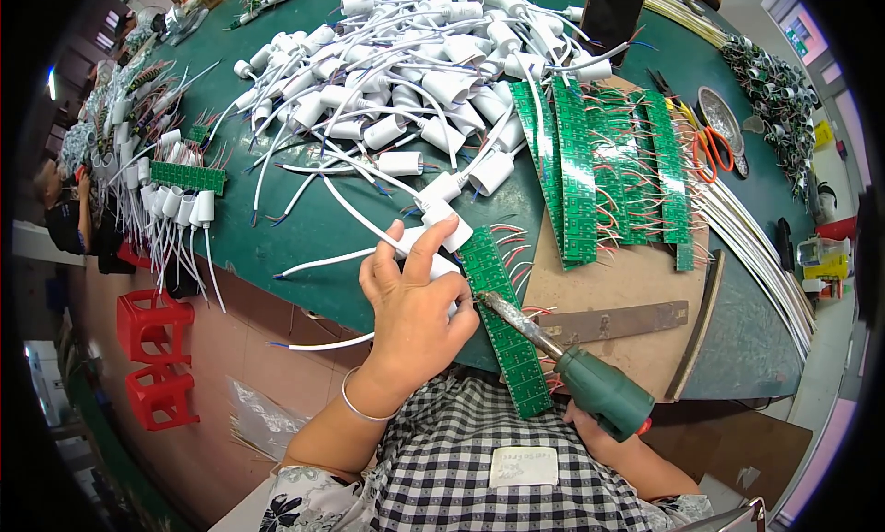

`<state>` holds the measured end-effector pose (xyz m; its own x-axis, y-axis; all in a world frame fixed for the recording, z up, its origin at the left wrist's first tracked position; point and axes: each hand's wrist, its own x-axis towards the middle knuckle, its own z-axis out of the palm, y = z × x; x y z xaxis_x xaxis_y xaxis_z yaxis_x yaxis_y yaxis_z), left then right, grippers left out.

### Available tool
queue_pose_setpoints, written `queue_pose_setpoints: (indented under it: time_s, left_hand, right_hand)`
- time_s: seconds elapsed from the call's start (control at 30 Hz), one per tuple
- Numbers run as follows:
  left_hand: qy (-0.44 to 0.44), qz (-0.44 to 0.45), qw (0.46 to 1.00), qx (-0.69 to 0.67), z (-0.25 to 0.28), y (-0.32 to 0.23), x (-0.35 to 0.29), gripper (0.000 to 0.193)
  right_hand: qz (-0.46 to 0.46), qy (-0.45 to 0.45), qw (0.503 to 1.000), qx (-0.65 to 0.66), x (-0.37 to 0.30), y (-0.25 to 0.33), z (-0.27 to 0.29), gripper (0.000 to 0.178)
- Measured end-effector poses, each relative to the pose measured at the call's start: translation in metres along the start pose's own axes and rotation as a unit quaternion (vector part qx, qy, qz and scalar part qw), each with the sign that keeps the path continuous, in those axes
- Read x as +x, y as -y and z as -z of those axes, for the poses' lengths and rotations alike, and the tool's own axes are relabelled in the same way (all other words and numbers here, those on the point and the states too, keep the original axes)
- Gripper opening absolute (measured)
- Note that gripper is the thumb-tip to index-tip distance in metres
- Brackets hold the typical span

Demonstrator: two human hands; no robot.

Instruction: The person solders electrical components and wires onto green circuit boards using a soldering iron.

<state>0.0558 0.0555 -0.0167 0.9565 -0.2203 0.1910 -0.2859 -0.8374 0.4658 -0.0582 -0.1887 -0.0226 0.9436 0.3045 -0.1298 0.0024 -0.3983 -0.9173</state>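
My left hand (410, 306) is curled over a white lamp holder (446, 272) with a white cable. Its thumb and fingers grip the holder at the left edge of a long green circuit board strip (507, 325). Thin red and white wires stick out along the strip's right side. My right hand (599, 437) is closed around a soldering iron (604, 394) with a green body, which partly hides the fingers. The iron's metal tip meets the strip's left edge beside my left thumb. Another white holder (447, 226) lies just beyond my left fingers.
A large heap of white lamp holders (396, 89) covers the green table's far middle. More green board strips (576, 182) lie on a brown board (636, 301) with a flat metal bar (613, 322). Orange-handled scissors (710, 154) lie right; red stools (155, 327) stand left.
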Motion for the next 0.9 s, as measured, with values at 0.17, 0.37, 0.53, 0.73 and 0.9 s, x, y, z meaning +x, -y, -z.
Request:
queue_pose_setpoints:
  time_s: [0.17,0.37,0.53,0.73,0.9]
  left_hand:
    - [-0.003,0.000,1.000,0.004,-0.001,0.002,0.003,0.008]
    - [-0.039,-0.011,0.999,0.004,0.000,0.005,-0.005,0.009]
    - [-0.068,-0.020,0.997,-0.018,-0.011,0.003,-0.007,0.010]
    - [-0.077,-0.023,0.997,-0.020,-0.012,0.006,-0.014,0.010]
    - [-0.100,-0.037,0.994,-0.012,-0.012,0.007,-0.013,0.011]
  right_hand:
    - [0.019,-0.014,1.000,-0.008,0.002,-0.001,0.002,0.025]
    - [-0.079,-0.222,0.940,0.247,-0.011,-0.008,-0.013,0.039]
    - [0.011,-0.265,0.932,0.247,-0.003,-0.024,-0.008,0.051]
    - [-0.004,-0.313,0.922,0.225,0.008,0.012,-0.001,0.037]
    - [-0.087,-0.387,0.912,0.106,0.000,-0.003,0.021,0.037]
